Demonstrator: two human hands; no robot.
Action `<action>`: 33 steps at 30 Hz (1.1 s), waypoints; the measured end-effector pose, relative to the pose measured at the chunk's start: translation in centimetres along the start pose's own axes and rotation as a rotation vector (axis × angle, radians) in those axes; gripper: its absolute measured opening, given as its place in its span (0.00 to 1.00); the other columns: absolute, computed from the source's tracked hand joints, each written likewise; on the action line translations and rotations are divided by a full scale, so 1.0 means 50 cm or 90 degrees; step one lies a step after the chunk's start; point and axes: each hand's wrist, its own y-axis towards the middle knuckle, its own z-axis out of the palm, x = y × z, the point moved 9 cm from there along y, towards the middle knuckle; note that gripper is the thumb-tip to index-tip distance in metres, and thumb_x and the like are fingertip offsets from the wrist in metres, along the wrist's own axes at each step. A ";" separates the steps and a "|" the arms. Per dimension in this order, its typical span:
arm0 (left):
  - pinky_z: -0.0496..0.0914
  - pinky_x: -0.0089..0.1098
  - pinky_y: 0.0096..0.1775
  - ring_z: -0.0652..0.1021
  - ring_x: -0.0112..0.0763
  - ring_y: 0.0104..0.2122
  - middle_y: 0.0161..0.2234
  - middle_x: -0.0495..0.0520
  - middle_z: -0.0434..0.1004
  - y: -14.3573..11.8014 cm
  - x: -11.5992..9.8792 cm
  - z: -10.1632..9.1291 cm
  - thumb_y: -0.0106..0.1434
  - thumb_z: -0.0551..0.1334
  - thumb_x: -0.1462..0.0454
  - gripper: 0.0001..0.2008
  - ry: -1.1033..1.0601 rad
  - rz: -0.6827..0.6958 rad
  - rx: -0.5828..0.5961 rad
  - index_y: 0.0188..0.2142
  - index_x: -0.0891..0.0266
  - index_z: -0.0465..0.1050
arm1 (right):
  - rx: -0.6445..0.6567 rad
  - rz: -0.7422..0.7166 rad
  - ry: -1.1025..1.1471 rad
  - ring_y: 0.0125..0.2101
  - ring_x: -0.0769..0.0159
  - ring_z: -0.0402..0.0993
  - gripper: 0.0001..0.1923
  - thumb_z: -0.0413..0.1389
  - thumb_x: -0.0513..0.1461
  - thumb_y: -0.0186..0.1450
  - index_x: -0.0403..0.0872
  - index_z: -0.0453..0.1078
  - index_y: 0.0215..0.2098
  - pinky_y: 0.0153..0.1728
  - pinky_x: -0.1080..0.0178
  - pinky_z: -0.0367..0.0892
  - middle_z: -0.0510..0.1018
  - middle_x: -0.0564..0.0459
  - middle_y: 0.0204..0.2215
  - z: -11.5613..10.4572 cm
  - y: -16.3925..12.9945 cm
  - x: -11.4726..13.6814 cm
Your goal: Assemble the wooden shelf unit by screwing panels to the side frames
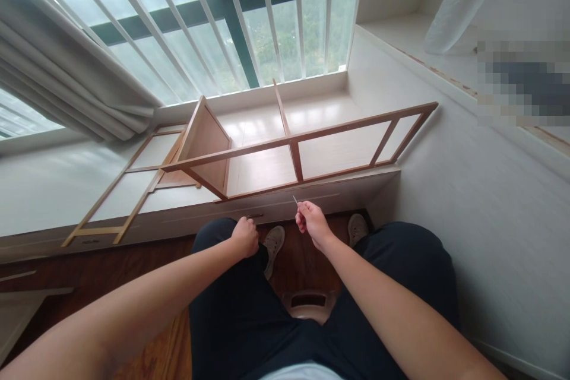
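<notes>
A thin little metal pin (pixel 294 199) sticks up from the right hand (pixel 312 222), pinched between the fingertips, just in front of the white ledge (pixel 66 190) under the window. The left hand (pixel 246 236) is curled into a fist on the person's knee, and I cannot tell if anything is inside it. On the ledge lies a brown wooden shelf frame (pixel 294 157) on its side, with a flat wooden ladder-like piece (pixel 120 190) beside it, and a grey curtain (pixel 57 71) hangs at the left.
</notes>
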 end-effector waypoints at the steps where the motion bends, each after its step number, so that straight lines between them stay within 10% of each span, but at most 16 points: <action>1: 0.59 0.46 0.48 0.75 0.57 0.48 0.38 0.72 0.83 -0.001 0.001 0.000 0.61 0.66 0.54 0.13 0.018 -0.006 0.001 0.34 0.59 0.86 | 0.002 0.000 -0.006 0.14 0.74 0.58 0.24 0.61 0.58 0.61 0.50 0.62 0.28 0.14 0.70 0.52 0.70 0.60 0.16 0.002 -0.001 0.001; 22: 0.61 0.47 0.49 0.79 0.56 0.47 0.40 0.72 0.84 -0.033 0.000 -0.015 0.64 0.63 0.61 0.12 0.098 -0.080 0.010 0.38 0.61 0.86 | 0.007 -0.051 -0.221 0.17 0.71 0.61 0.23 0.59 0.58 0.63 0.50 0.61 0.27 0.18 0.68 0.53 0.70 0.59 0.16 -0.024 -0.036 0.016; 29: 0.59 0.55 0.54 0.80 0.61 0.46 0.38 0.75 0.83 -0.039 0.031 -0.046 0.60 0.64 0.60 0.12 -0.155 -0.115 -0.069 0.29 0.66 0.83 | 0.019 -0.135 -0.448 0.22 0.66 0.67 0.19 0.54 0.53 0.70 0.49 0.64 0.29 0.29 0.64 0.61 0.71 0.58 0.19 -0.035 -0.071 0.079; 33: 0.67 0.45 0.44 0.79 0.47 0.35 0.30 0.64 0.81 0.014 -0.011 -0.065 0.64 0.58 0.51 0.21 -0.475 -0.093 -0.113 0.26 0.62 0.79 | 0.004 -0.186 -0.625 0.24 0.65 0.68 0.17 0.55 0.50 0.71 0.49 0.64 0.29 0.30 0.64 0.59 0.73 0.57 0.21 -0.029 -0.061 0.138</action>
